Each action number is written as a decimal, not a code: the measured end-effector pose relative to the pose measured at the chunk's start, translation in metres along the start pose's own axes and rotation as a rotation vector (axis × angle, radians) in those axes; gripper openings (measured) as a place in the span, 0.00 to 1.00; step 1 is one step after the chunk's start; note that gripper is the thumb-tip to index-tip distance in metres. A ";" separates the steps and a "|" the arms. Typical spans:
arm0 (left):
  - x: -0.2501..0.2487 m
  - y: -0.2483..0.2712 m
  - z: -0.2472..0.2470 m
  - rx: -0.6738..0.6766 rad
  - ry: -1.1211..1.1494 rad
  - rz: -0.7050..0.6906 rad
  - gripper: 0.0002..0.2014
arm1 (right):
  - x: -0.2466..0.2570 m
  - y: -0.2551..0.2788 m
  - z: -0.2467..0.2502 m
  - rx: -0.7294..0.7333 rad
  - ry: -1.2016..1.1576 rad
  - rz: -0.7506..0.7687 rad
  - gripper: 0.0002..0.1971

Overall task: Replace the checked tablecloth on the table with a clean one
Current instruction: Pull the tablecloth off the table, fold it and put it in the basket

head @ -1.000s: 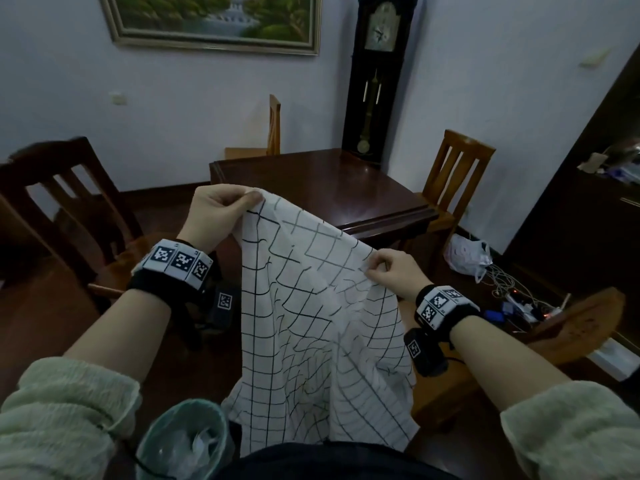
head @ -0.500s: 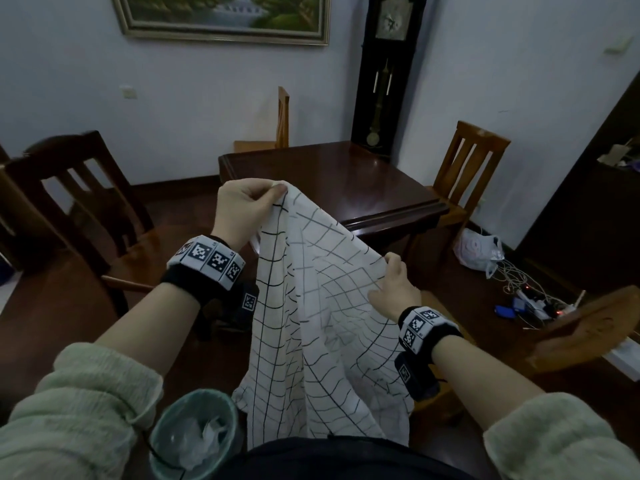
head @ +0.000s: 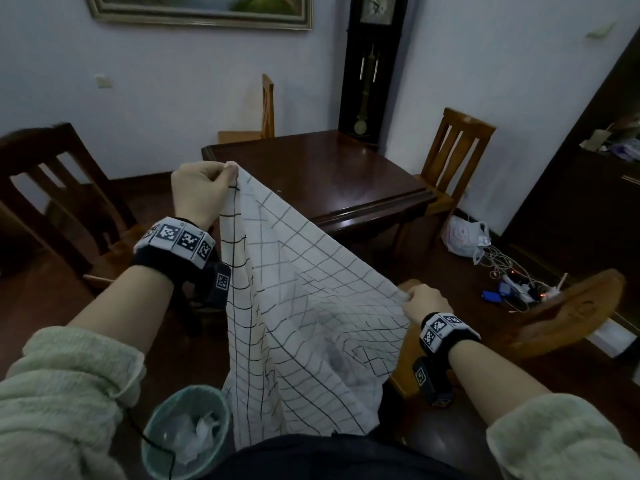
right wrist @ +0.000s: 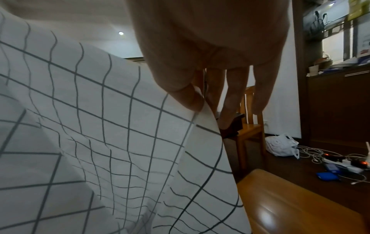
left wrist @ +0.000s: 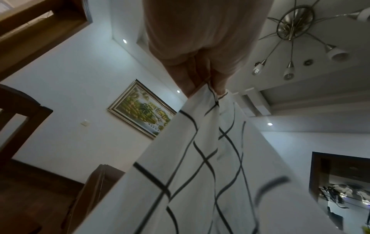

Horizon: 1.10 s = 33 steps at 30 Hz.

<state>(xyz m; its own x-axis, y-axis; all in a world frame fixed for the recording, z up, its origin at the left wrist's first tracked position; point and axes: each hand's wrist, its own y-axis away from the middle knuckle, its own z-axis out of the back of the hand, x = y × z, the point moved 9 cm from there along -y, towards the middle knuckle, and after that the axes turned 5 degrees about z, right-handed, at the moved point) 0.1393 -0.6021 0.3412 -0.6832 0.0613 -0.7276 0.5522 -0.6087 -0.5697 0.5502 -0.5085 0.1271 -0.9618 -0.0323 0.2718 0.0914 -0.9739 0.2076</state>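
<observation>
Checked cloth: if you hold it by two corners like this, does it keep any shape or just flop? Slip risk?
Probably fully limp: the checked cloth sags and folds between the left hand and right hand. It looks thin and light, since fingertip pinches carry it. Slip risk seems modest; the right thumb grips only the hem.

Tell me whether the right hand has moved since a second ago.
Yes. The right hand, pinching the checked cloth, has dropped lower and drawn away from the table's near edge, toward the person.

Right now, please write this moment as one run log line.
left hand: pinches checked tablecloth corner, raised | right hand: pinches edge, lower | table: bare | cloth: hangs between hands
</observation>
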 end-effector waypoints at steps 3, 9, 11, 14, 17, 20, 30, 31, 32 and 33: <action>0.002 -0.002 -0.001 -0.003 -0.024 0.011 0.18 | -0.004 -0.004 0.012 -0.083 0.045 0.010 0.09; 0.001 -0.020 0.019 -0.073 -0.014 0.056 0.22 | -0.033 -0.012 0.048 -0.167 0.084 -0.083 0.10; 0.000 -0.020 0.019 -0.065 -0.004 0.047 0.22 | -0.041 -0.009 0.031 -0.067 0.114 -0.135 0.13; -0.006 -0.015 0.012 -0.033 -0.001 0.033 0.21 | -0.030 -0.004 0.016 -0.098 0.057 -0.100 0.15; -0.015 -0.010 0.001 0.007 0.014 0.032 0.17 | 0.005 0.000 0.024 -0.259 -0.111 0.101 0.09; -0.027 -0.002 -0.008 0.029 0.013 -0.017 0.15 | 0.065 0.019 0.044 -0.374 -0.312 0.456 0.04; -0.036 0.012 -0.026 0.073 0.088 -0.007 0.10 | 0.191 0.067 0.011 -0.165 -0.046 0.773 0.24; -0.036 0.013 -0.025 0.074 0.094 -0.004 0.10 | 0.187 0.064 0.004 -0.132 -0.057 0.765 0.19; -0.036 0.014 -0.023 0.073 0.099 -0.001 0.10 | 0.183 0.061 -0.001 -0.096 -0.075 0.762 0.15; -0.035 0.014 -0.022 0.073 0.100 0.001 0.10 | 0.178 0.058 -0.006 -0.060 -0.093 0.758 0.13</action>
<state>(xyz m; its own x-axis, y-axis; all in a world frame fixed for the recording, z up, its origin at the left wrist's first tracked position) 0.1815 -0.5958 0.3508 -0.6297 0.1365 -0.7648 0.5143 -0.6646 -0.5420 0.3828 -0.5722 0.1819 -0.6156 -0.6802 0.3981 0.7010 -0.7034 -0.1179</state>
